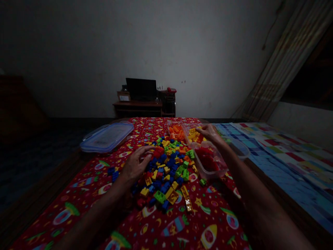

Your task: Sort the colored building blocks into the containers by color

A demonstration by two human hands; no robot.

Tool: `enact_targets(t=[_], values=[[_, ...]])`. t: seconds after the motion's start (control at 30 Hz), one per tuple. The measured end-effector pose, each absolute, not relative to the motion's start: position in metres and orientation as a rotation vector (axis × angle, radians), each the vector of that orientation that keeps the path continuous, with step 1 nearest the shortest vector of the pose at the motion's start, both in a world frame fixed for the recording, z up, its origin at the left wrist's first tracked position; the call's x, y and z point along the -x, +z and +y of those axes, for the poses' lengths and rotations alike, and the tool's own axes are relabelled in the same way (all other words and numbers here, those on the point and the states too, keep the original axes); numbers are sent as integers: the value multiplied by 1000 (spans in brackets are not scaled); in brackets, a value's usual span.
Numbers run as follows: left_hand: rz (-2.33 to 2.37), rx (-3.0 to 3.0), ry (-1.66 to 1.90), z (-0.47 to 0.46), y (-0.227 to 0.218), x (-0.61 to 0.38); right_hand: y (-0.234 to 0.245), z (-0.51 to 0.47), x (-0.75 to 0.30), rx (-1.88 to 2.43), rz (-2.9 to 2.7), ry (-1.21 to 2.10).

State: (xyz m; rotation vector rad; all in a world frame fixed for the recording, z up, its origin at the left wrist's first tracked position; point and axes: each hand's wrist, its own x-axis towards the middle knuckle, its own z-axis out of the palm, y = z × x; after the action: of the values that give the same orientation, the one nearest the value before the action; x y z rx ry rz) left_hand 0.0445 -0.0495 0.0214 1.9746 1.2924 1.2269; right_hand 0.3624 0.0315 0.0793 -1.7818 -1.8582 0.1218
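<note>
My left hand (135,164) is over the left side of a loose pile of toy building bricks (166,170), thumb and fingers curved but apart. Just beyond its fingertips sit red bricks (158,152); I cannot tell whether they touch. My right hand (209,133) reaches over a clear plastic box of yellow bricks (193,133). Its fingers are drawn together, and what they hold, if anything, cannot be made out. Nearer to me, below that hand, stands a clear box of red bricks (208,159). A box of orange bricks (177,132) is on the left of the yellow one.
Blue-rimmed clear lids (108,137) lie at the table's left edge. Another clear container (238,147) is at the right edge, partly behind my right arm. A red patterned cloth (171,239) covers the table. A bed (286,156) is to the right.
</note>
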Motion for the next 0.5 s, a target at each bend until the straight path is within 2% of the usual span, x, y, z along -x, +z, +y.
enact_targets(t=[0.1,0.2,0.37,0.5], values=[[1295,-2009,1239,-50,21,-44,83,54,-375,1927,-1859,82],[1294,-2023,1253,-48,21,-41,86,60,-379,1854,-1840,84],[1347,-2023,1251,-44,25,-33,91,61,-363,1569,-1642,529],[1363,-2036,1298,-42,25,-30,90,76,-338,1509,-1549,578]])
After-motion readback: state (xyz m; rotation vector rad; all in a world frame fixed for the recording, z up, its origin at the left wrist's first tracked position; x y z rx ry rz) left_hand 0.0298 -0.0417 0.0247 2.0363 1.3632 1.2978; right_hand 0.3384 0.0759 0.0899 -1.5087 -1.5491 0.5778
